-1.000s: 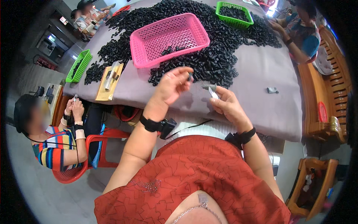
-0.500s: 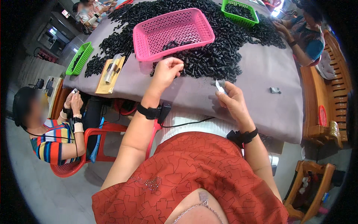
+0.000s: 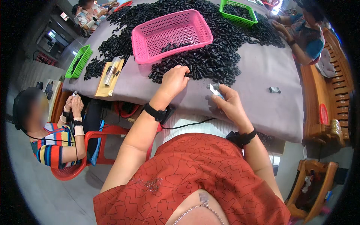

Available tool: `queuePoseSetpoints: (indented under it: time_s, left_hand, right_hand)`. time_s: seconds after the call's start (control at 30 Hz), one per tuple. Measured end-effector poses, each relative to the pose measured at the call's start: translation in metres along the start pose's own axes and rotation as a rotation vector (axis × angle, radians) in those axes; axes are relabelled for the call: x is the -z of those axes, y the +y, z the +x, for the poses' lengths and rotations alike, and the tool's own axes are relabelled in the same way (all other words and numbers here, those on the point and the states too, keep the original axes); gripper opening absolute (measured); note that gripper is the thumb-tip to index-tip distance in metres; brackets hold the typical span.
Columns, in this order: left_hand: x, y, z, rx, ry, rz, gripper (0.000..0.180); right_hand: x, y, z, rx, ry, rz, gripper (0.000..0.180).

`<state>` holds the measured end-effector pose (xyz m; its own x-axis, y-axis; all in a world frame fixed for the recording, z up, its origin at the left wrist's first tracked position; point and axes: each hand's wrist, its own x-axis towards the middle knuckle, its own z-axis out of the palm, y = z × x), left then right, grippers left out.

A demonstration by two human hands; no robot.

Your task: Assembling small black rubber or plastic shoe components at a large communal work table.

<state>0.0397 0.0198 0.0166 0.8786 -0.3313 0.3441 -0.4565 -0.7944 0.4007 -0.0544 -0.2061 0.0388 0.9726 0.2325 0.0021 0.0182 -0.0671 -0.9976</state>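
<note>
Right now your left hand [image 3: 174,80] is stretched out to the near edge of the heap of small black parts [image 3: 210,62], its fingers [image 3: 182,70] curled in narrow and pinching at the pieces there; whether one is already caught between them you cannot tell from this view. Your right hand [image 3: 228,105] sits closer to your body, its fingers closed around a small silvery piece [image 3: 214,89] that sticks up past the thumb. Both wrists carry a black band, and a thin black cable [image 3: 187,125] runs between them across your lap.

Just beyond your left hand stands a pink basket [image 3: 150,33], its near rim touching the heap, with a few black parts lying on its floor. The heap spreads over the far half of the grey tabletop [image 3: 262,75], which is bare on the near right side except for one small dark part [image 3: 274,90] lying well apart from the rest. To the left of the heap lies a yellow card [image 3: 103,84] with a long silvery piece on it, and beyond that a green basket [image 3: 78,62] at the table's left edge. Another green basket [image 3: 238,11] stands at the far side.

A person in a striped shirt [image 3: 50,144] sits on a red chair at your left, and another person's hands work at the far right corner.
</note>
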Motion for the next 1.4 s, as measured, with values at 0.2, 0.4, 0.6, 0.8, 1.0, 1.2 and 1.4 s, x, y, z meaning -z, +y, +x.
queuePoseSetpoints:
  time_s: [0.2, 0.4, 0.6, 0.8, 1.0, 1.2, 1.4]
  left_hand:
    - [-0.004, 0.003, -0.006, 0.127, -0.047, -0.572, 0.02]
    - [-0.005, 0.018, -0.019, 0.45, -0.335, -1.482, 0.02]
    - [-0.017, 0.027, -0.026, 0.549, -0.456, -1.761, 0.027]
    - [-0.023, 0.038, -0.029, 0.507, -0.524, -1.893, 0.026]
    - [-0.027, 0.031, -0.03, 0.443, -0.58, -1.909, 0.026]
    - [-0.031, 0.027, -0.031, 0.463, -0.559, -1.898, 0.026]
    - [-0.032, 0.026, -0.032, 0.458, -0.57, -1.916, 0.025]
  right_hand:
    - [0.0, -0.001, -0.001, 0.061, 0.078, -0.096, 0.023]
    - [-0.001, 0.0, -0.002, 0.212, 0.084, -0.29, 0.026]
    - [0.002, -0.003, -0.003, 0.075, -0.065, 0.003, 0.046]
    - [0.0, 0.001, -0.001, 0.1, -0.171, 0.061, 0.052]
    - [0.001, -0.004, -0.003, 0.036, -0.196, 0.122, 0.052]
    - [0.003, 0.002, -0.001, -0.002, -0.209, 0.181, 0.052]
    - [0.003, -0.005, -0.002, -0.009, -0.232, 0.193, 0.049]
